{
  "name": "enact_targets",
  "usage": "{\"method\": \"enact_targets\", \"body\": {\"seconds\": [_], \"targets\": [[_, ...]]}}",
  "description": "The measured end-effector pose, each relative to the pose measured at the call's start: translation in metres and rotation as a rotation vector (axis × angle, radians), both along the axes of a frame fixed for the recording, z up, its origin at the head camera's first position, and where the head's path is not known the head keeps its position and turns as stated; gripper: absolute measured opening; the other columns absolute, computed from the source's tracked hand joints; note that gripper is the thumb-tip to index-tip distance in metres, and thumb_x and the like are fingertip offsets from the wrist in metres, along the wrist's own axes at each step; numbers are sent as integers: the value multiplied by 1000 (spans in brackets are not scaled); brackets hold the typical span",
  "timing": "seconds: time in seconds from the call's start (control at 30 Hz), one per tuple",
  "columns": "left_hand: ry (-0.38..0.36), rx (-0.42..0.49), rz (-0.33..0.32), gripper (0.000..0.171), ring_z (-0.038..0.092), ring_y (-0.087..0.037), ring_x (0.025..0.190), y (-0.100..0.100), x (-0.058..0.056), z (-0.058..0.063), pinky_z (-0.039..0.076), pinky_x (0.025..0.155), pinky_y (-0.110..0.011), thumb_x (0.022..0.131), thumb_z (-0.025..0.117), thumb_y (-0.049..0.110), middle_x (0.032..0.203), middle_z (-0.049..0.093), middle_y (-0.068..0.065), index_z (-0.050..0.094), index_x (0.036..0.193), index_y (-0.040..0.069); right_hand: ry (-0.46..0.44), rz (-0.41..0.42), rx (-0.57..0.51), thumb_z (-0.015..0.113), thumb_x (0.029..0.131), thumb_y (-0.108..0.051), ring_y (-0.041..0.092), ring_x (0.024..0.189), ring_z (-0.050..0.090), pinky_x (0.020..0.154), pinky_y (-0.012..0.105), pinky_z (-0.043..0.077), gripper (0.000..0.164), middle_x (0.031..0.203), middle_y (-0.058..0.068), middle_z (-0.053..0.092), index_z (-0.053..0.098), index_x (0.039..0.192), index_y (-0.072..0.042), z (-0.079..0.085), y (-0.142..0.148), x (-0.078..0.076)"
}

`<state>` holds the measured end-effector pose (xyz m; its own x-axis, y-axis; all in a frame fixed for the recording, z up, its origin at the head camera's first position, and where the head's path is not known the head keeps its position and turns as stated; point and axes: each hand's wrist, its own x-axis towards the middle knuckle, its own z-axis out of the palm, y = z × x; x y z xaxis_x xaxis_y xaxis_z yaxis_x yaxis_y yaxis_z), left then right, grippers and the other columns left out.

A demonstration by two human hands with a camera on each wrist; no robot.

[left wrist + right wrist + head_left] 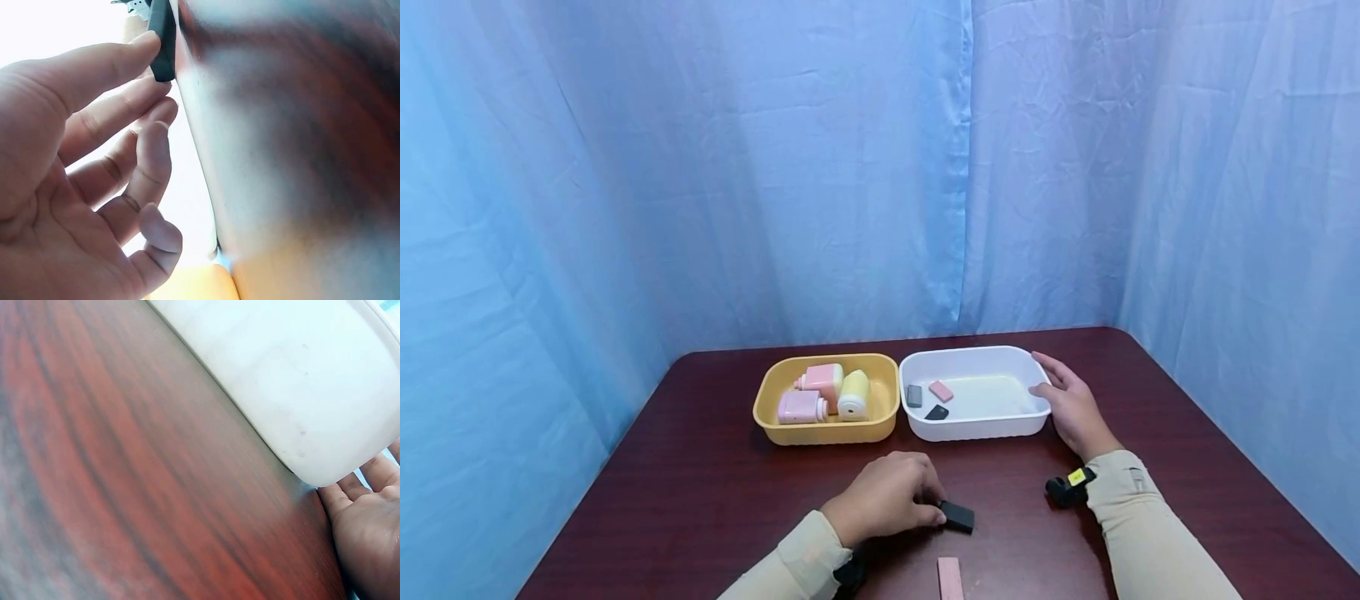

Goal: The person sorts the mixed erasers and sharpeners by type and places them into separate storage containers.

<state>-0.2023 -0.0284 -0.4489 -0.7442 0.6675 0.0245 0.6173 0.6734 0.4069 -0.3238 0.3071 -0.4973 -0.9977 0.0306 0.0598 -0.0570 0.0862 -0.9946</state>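
My left hand pinches one end of a small black rectangular block low over the table in front of the bins. In the left wrist view, the thumb and index finger meet the dark block, while the other fingers curl loosely. With the thumb over its rim and fingers along the outside, my right hand grips the right end of a white plastic bin. Inside that bin lie a grey block, a pink block and a black piece.
Left of the white bin, touching it, stands a yellow bin with a pink bottle, a lilac bottle and a yellow bottle. A long pink block lies at the near edge of view. Blue curtains surround the dark red table.
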Motion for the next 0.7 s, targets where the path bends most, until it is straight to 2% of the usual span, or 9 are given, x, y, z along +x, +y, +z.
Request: {"method": "enact_targets", "body": {"seconds": [0.17,0.3,0.53,0.7], "targets": [[28,10,3,11,54,4,81,0,-1,0,47,72,-18,86,86,29,92,66,16,82,96,25,-4,-4,-7,51,101,-1,29,154,32,100,14,46,68,170,11,29,29,164,-13,0,0,0],[60,29,6,13,57,3,85,-1,-1,1,48,76,-19,86,85,29,94,68,16,83,98,24,-2,-3,-13,51,100,-1,30,154,32,98,14,47,68,169,12,29,30,164,-12,0,-1,0],[68,71,50,15,58,2,89,0,-3,0,49,80,-19,89,83,34,96,67,18,83,102,25,2,-3,2,51,101,-2,30,154,33,100,14,46,68,170,12,29,28,164,-13,0,0,1],[139,89,57,17,61,-1,91,-1,-3,1,50,81,-20,89,83,35,97,67,17,83,101,23,5,-5,3,51,100,-1,31,154,33,101,15,47,69,170,12,29,28,164,-13,-1,0,1]]}}
